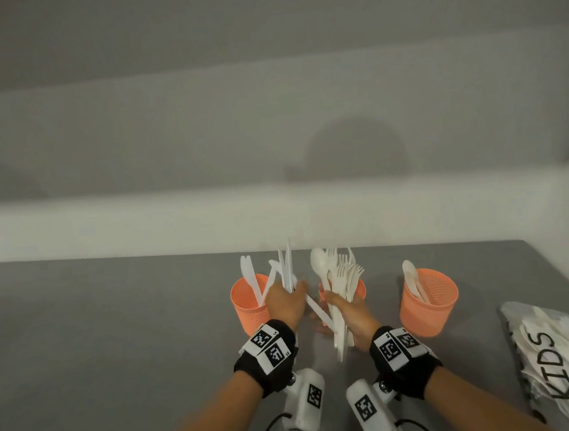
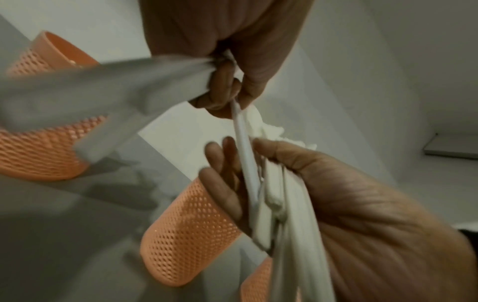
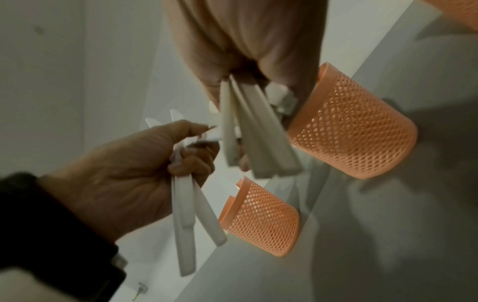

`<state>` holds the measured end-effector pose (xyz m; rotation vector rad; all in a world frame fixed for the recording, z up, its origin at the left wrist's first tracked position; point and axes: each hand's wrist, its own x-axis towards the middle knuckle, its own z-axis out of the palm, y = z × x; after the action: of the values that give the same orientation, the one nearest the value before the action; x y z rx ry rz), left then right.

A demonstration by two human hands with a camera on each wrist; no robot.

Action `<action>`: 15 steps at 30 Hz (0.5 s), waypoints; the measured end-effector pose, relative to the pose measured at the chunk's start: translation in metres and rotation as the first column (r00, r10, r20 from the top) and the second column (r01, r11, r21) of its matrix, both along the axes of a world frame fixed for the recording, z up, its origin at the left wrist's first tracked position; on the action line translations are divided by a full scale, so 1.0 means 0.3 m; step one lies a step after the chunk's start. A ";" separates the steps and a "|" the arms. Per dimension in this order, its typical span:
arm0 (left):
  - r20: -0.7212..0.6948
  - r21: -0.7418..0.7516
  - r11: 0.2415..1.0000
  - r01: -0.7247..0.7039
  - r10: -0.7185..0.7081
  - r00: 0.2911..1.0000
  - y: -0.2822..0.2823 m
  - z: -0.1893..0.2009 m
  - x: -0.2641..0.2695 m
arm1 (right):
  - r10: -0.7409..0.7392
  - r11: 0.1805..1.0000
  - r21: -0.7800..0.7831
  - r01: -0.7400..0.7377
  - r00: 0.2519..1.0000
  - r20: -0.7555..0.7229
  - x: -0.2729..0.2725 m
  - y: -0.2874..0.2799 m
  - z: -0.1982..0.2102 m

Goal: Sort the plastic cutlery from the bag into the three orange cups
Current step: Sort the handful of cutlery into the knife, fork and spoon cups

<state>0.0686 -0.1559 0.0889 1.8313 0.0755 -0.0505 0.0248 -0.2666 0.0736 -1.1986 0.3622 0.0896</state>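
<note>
Overhead, head view: both hands are raised above a grey worktop (image 1: 114,333), close together, in front of three orange mesh cups set in a row near the worktop's far edge.
Left hand (image 1: 285,304): fingers clenched round a small bunch of white plastic knives (image 1: 286,270); blades point up, handles hang below the fist; one knife slants down toward the right hand.
Right hand (image 1: 350,319): thumb and fingers wrapped round a larger bundle of forks and spoons (image 1: 338,279); tines and one spoon bowl fan out above the fist, handles stick out below it.
Contact: in the left wrist view the slanting knife runs between the two hands and crosses the right hand's bundle; which fingers touch it I cannot tell.
Left cup (image 1: 248,308): holds a knife, leaning against the rim; partly behind the left hand.
Middle cup (image 1: 360,291): mostly hidden behind the right hand's bundle; contents cannot be made out.
Right cup (image 1: 428,302): holds spoons, bowls above the rim; stands apart from both hands.
Bag (image 1: 564,362): clear plastic bag printed "KIDS", lying flat near the worktop's right edge, white cutlery inside.
Wrists: black bands with square printed markers, white camera units underneath.
</note>
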 end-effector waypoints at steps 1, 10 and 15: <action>-0.025 -0.004 1.000 -0.018 0.018 1.000 0.009 0.005 0.013 | -0.028 1.000 -0.010 0.028 1.000 -0.007 0.006 -0.007 -0.004; 0.171 -0.353 0.922 -0.159 0.231 0.958 0.107 0.225 0.234 | -0.029 0.999 0.022 0.028 0.999 0.042 0.063 -0.032 0.033; 0.201 -0.267 0.937 -0.225 0.282 0.938 0.141 0.210 0.305 | 0.015 1.000 -0.005 -0.015 1.000 0.019 0.086 -0.011 0.029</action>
<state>0.1602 -0.1135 0.1518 1.5592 0.1335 0.3296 0.0505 -0.2699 0.0822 -1.2061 0.3368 0.0907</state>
